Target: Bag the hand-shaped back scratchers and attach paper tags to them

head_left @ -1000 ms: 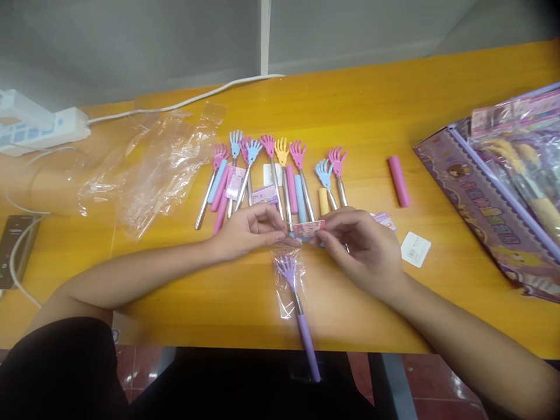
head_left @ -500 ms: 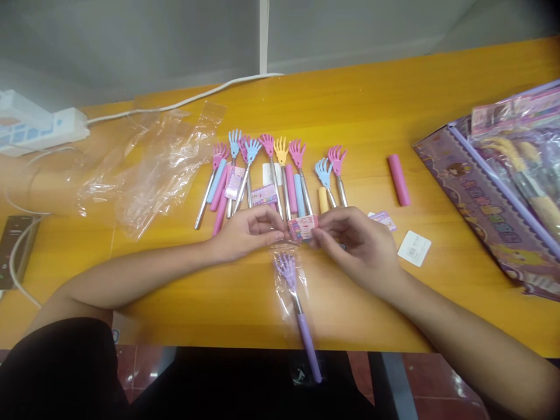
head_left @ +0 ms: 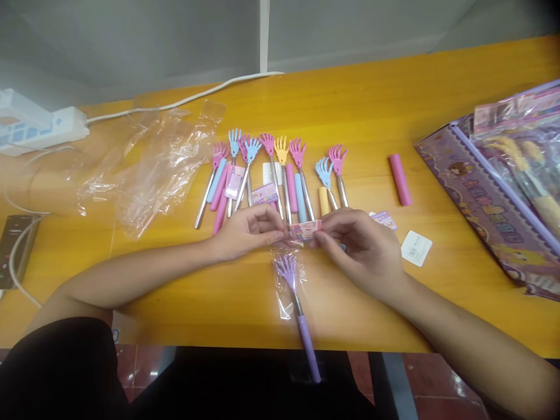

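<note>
A small pink printed card (head_left: 305,230) is pinched at its right edge by my right hand (head_left: 361,242), thumb in front. My left hand (head_left: 251,233) is closed at the mouth of a clear plastic bag (head_left: 284,303), its fingertips close to the card's left edge. Inside that bag lies a purple back scratcher (head_left: 308,344), claw end toward my hands and handle hanging past the table's front edge. Beyond my hands, several back scratchers (head_left: 251,150) with blue, pink and yellow claws lie side by side, among loose coloured handle sleeves (head_left: 291,188).
Crumpled clear bags (head_left: 153,169) lie at left, near a white power strip (head_left: 48,131) with a cable and a dark phone-like device (head_left: 16,251). At right are a pink tube (head_left: 399,179), a white label card (head_left: 416,248) and a purple display box (head_left: 472,204) of bagged items.
The pink card has tipped flatter and shifted slightly right and down. Both hands stay in nearly the same place, and the bagged back scratcher has barely moved.
</note>
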A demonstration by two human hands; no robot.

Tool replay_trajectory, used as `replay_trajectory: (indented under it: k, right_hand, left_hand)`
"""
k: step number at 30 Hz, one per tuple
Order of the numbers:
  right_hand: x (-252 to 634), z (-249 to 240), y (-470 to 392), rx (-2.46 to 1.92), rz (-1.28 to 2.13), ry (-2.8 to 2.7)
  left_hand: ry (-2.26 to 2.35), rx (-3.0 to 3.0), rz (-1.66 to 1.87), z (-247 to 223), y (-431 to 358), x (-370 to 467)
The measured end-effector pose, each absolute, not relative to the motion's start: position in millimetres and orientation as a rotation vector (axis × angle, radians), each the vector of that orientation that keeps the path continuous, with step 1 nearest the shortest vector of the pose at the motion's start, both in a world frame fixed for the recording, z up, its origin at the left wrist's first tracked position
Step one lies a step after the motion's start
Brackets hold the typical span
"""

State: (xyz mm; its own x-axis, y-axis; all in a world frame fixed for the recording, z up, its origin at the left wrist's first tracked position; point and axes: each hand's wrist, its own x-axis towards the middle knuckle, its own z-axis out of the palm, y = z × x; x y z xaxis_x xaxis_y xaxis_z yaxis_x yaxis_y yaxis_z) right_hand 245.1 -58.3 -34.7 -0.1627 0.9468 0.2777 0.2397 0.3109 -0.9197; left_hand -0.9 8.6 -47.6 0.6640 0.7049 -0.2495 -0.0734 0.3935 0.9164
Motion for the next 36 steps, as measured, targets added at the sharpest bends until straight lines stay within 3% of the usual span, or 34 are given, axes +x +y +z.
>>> replay_trajectory:
  k: [20,36]
  right_hand:
    - [248.4,-37.1,-60.7,-1.180,0.737,-1.742]
    - [247.8,-35.9,-59.3,-1.183,0.777,-1.807]
  left_hand:
    - [0.746,1.043,0.512,-47.9,9.0,-1.3]
    - [0.763,1.069,0.513,-51.2,10.5,-2.1]
